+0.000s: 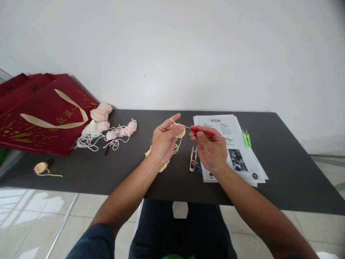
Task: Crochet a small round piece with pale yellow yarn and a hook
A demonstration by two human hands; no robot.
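Observation:
My right hand (211, 149) grips a crochet hook (203, 131) by its red handle, its thin metal tip pointing left. My left hand (165, 138) pinches a small cream crochet piece (181, 132) between thumb and fingers. Over the raised left index finger runs a strand of yarn, and the hook's tip meets the work there. Below the left hand, cream yarn (164, 167) lies on the table, partly hidden by the wrist. Thread snips (193, 160) rest between the hands on the tabletop.
Printed sheets (215, 176) lie under my right hand, with green snips (246, 138) at their right edge. To the left are pink yarn (99, 113), white yarn (91, 129), a small crocheted cup shape (41, 167) and dark red paper bags (48, 115). A white wall (172, 54) stands behind.

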